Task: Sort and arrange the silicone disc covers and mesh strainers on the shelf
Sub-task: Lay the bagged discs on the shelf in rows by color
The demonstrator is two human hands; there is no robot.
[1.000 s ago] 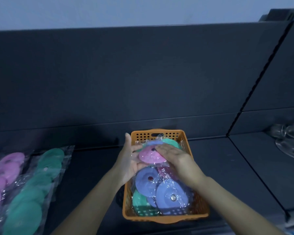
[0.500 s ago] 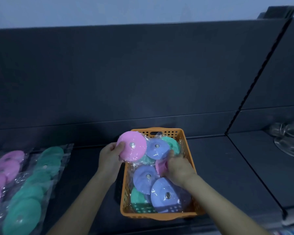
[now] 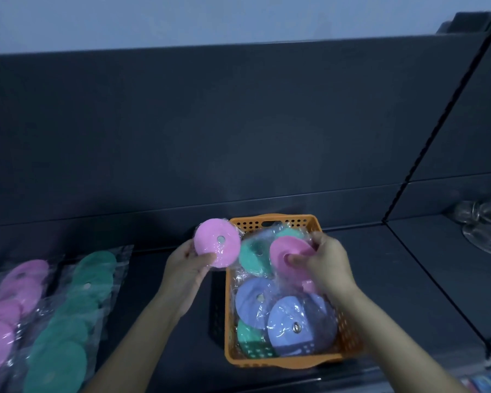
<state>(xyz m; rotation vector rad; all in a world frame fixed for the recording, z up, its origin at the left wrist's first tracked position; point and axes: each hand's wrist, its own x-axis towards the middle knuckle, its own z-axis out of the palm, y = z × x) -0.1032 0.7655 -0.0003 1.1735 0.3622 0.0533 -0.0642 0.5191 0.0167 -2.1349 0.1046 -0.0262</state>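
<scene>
Far left on the shelf (image 3: 145, 282): pink row (image 3: 9, 307) and green row (image 3: 68, 316) of bagged discs lie side by side, so I judge that part sorted. No purple row in sight.

My left hand (image 3: 186, 268) reaches up from below and pinches a wrapped pink disc (image 3: 217, 242) by its lower edge, upright, just left of the orange basket (image 3: 270, 222).

The basket holds a green disc (image 3: 253, 258) and purple discs (image 3: 298, 316). I judge the task roughly midway.

My right hand (image 3: 329, 265) hangs over the basket's far half, fingers curled round a second pink disc (image 3: 287, 251), thumb on its face.

Far right: clear glassy items (image 3: 485, 222), too blurred to name.
</scene>
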